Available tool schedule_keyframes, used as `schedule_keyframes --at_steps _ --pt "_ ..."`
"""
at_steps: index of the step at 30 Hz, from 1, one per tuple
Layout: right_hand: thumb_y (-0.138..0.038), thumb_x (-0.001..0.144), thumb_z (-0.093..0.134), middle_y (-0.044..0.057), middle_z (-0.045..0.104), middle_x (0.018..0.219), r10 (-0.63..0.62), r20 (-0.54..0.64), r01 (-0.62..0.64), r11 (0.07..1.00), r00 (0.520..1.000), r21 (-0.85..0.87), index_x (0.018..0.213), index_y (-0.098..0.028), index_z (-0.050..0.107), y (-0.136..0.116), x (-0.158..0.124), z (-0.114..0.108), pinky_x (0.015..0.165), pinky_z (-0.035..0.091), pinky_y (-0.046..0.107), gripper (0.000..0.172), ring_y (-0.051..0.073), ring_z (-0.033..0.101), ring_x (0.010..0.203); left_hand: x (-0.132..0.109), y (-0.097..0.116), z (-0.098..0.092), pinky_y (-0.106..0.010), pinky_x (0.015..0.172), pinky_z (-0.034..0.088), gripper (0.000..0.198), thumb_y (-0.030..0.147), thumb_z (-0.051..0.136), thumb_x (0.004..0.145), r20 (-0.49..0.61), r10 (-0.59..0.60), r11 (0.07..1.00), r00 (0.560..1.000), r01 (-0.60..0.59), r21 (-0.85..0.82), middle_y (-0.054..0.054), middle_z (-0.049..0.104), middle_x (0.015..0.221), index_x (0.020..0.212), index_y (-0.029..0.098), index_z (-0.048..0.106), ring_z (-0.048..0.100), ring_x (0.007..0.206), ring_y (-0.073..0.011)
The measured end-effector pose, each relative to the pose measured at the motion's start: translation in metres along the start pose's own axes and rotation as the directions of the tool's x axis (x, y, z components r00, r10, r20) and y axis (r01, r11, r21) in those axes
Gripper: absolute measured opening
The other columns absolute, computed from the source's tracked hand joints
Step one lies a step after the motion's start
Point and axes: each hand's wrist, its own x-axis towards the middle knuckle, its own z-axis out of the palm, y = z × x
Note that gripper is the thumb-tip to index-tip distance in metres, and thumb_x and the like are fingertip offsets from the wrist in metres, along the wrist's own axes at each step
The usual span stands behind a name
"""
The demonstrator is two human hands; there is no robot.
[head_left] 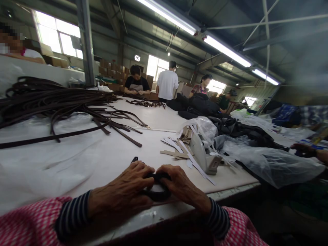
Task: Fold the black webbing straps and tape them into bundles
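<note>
A black strap [157,195], bent into a loop, lies low over the table's near edge between my hands. My left hand [128,182] has its fingers curled over the loop's left side. The loop's right side is gripped by my right hand [180,184], thumb and fingers closed around it. A short dark strap end [134,159] pokes out beyond my left fingers. Parts of the strap are hidden under both hands.
Dark brown straps [77,99] are heaped at left on clear plastic. Right of my hands stands a pale grey tape-dispenser-like object [201,153] beside paper strips [176,153]. Farther right are black fabric pieces [238,128], a plastic bag [269,160] and another person's hand [304,150].
</note>
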Motion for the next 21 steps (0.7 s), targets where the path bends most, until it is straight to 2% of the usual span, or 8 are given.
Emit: schedule_keyframes --at_steps 2,4,8,10,13,15,18,21 --pt "-0.009 0.086 0.057 0.002 0.072 0.096 0.000 -0.015 0.000 1.000 1.000 0.010 0.102 -0.022 0.070 0.003 -0.004 0.000 0.085 0.044 0.028 0.024 0.018 0.064 0.091 0.000 -0.010 0.004 -0.043 0.099 0.034 0.014 0.038 0.061 0.097 -0.030 -0.031 0.999 0.999 0.031 0.022 -0.005 0.058 0.126 0.097 0.024 0.063 0.048 0.110 -0.0266" --pt "-0.011 0.088 0.058 0.002 0.071 0.095 0.021 -0.034 -0.020 1.000 0.999 0.024 0.099 -0.021 0.069 0.005 -0.007 0.001 0.085 0.044 0.029 0.019 0.018 0.064 0.091 0.001 -0.019 0.003 -0.041 0.095 0.035 0.013 0.032 0.058 0.099 -0.046 -0.057 0.998 0.997 0.058 0.019 -0.004 0.061 0.116 0.091 0.023 0.063 0.050 0.105 -0.0243" --pt "-0.021 0.095 0.058 0.002 0.069 0.097 0.056 -0.016 -0.056 0.998 0.998 0.026 0.100 -0.022 0.068 0.000 -0.014 -0.002 0.084 0.044 0.029 0.012 0.017 0.062 0.092 0.003 -0.022 0.003 -0.039 0.088 0.037 0.014 0.023 0.059 0.095 -0.052 -0.049 0.998 0.997 0.051 0.029 -0.003 0.060 0.093 0.082 0.020 0.060 0.052 0.089 -0.0218" --pt "-0.033 0.099 0.056 0.002 0.067 0.098 0.072 0.009 -0.072 0.997 0.997 0.002 0.103 -0.023 0.067 -0.008 -0.017 -0.004 0.083 0.044 0.030 0.015 0.018 0.061 0.092 0.003 -0.020 0.006 -0.040 0.090 0.038 0.011 0.020 0.058 0.094 -0.085 -0.045 0.998 0.995 0.048 0.041 -0.003 0.059 0.090 0.083 0.020 0.060 0.052 0.086 -0.0214" --pt "-0.048 0.093 0.066 0.003 0.065 0.102 0.075 0.009 -0.075 0.995 0.997 -0.068 0.108 -0.023 0.065 -0.016 -0.019 0.000 0.083 0.044 0.032 0.029 0.020 0.059 0.094 0.001 -0.020 0.012 -0.041 0.093 0.038 0.012 0.020 0.055 0.094 -0.134 -0.024 0.999 0.991 0.030 0.038 -0.004 0.059 0.089 0.082 0.020 0.058 0.053 0.084 -0.0209" --pt "-0.043 0.090 0.071 0.004 0.064 0.104 0.048 -0.008 -0.048 0.988 0.999 -0.143 0.109 -0.023 0.063 -0.017 -0.018 0.007 0.084 0.043 0.033 0.029 0.022 0.058 0.096 0.001 -0.021 0.014 -0.042 0.096 0.038 0.013 0.022 0.054 0.093 -0.149 -0.036 0.999 0.988 0.040 0.025 -0.002 0.058 0.085 0.080 0.020 0.052 0.053 0.081 -0.0200" --pt "-0.026 0.094 0.065 0.004 0.063 0.099 0.001 -0.051 -0.013 0.971 0.999 -0.240 0.099 -0.021 0.063 -0.010 -0.013 0.022 0.083 0.042 0.033 0.008 0.021 0.055 0.095 0.000 -0.021 0.013 -0.048 0.105 0.034 0.014 0.020 0.057 0.088 -0.152 -0.121 0.993 0.981 0.118 -0.026 0.003 0.054 0.078 0.082 0.021 0.044 0.052 0.073 -0.0173" --pt "-0.023 0.095 0.064 0.003 0.062 0.094 -0.042 -0.088 0.018 0.966 0.995 -0.256 0.090 -0.020 0.061 -0.002 -0.011 0.031 0.080 0.040 0.032 0.006 0.020 0.053 0.091 0.000 -0.021 0.008 -0.051 0.106 0.032 0.022 0.014 0.060 0.082 -0.154 -0.188 0.981 0.970 0.176 -0.084 0.002 0.059 0.087 0.098 0.020 0.046 0.056 0.080 -0.0190"
